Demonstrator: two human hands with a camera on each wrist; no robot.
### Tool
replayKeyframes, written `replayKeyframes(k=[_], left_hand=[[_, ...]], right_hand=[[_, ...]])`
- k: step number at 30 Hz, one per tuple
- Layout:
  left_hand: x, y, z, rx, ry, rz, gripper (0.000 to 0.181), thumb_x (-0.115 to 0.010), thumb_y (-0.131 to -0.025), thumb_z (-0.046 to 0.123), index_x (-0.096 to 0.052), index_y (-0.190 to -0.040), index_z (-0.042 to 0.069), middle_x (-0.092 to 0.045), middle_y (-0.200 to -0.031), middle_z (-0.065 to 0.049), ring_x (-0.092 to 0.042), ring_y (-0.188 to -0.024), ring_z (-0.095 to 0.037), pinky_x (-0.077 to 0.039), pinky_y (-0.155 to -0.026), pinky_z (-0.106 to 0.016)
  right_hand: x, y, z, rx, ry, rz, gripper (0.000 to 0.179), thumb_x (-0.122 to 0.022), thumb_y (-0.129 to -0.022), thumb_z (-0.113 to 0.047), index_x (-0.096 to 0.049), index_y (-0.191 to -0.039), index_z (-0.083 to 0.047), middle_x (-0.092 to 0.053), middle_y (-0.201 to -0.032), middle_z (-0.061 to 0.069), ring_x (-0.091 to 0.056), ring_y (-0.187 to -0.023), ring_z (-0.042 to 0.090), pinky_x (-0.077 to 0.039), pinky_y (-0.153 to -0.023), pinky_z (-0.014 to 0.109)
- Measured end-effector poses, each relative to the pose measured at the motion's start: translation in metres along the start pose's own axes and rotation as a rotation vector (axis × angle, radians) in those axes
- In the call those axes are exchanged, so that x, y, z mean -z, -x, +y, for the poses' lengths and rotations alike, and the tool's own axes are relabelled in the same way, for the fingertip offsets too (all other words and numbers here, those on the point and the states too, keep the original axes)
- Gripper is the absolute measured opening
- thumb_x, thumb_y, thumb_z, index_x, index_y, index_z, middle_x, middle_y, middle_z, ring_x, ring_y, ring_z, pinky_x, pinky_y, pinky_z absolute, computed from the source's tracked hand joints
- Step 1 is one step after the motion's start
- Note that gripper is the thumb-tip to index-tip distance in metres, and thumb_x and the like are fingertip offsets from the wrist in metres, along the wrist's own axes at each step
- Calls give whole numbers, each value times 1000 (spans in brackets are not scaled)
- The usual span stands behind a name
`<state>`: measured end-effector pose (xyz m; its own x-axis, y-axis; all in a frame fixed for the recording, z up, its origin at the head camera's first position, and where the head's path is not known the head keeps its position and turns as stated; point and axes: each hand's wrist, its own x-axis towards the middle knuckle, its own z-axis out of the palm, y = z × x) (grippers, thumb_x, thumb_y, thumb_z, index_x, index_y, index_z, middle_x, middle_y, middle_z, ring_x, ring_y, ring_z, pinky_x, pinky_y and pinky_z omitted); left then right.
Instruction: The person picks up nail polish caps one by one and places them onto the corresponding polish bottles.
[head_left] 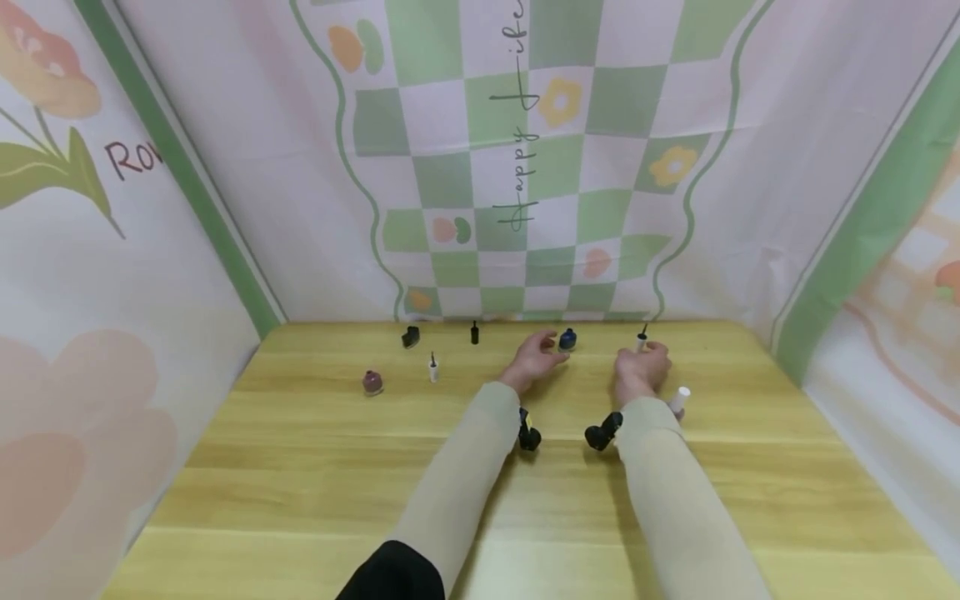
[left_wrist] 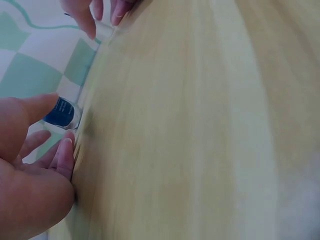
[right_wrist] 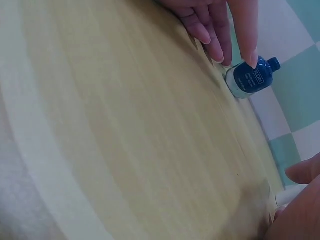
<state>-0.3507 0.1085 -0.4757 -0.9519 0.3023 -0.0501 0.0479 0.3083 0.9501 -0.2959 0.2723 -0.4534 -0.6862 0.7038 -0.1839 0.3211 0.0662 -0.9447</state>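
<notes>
My left hand (head_left: pixel 536 360) is beside a small blue nail polish bottle (head_left: pixel 567 340), which stands upright and uncapped near the table's back edge. Its thumb and fingers are spread either side of the bottle; in the right wrist view a fingertip overlaps the blue glass (right_wrist: pixel 255 79), and I cannot tell if it touches. Further right, my right hand (head_left: pixel 643 367) is at a white nail polish cap (head_left: pixel 642 340) standing with its dark brush upward. In the right wrist view the thumb and fingers lie around the white cap (right_wrist: pixel 290 194), with no clear grip on it.
Left of the hands are a mauve polish bottle (head_left: pixel 372 382), a dark bottle (head_left: pixel 410 337), a black brush cap (head_left: pixel 475 333) and a white brush cap (head_left: pixel 433 367). Partly behind the right wrist is a white-capped bottle (head_left: pixel 680 399). A patterned curtain (head_left: pixel 555 167) hangs behind the wooden table (head_left: pixel 300 467).
</notes>
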Motion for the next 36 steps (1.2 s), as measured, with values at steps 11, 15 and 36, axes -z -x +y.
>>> replayKeyframes(k=[11,15,36], left_hand=[[-7,-6,3,-35,-10,75,45,-75,-93,6,-61,-136,1,-64,-132,-16,-63,-115,-27,-55,-96,-33],[-10,-9,3,-65,-51,93,38,-75,-93,6,-65,-129,0,-70,-123,-15,-65,-102,-22,-56,-87,-28],[-20,-16,7,-24,-81,160,30,-77,-92,8,-71,-120,-1,-73,-112,-14,-68,-101,-23,-56,-91,-30]], right_hand=[[-3,-11,-1,-27,-76,-11,63,-59,-97,-7,-36,-156,-12,-48,-147,17,-50,-128,31,-43,-112,40],[-4,-13,-2,-30,-63,6,60,-58,-98,-8,-38,-155,-12,-51,-144,15,-53,-123,28,-45,-108,38],[-2,-19,2,-27,-85,43,45,-54,-101,-13,-53,-146,-9,-55,-146,13,-51,-133,30,-42,-112,41]])
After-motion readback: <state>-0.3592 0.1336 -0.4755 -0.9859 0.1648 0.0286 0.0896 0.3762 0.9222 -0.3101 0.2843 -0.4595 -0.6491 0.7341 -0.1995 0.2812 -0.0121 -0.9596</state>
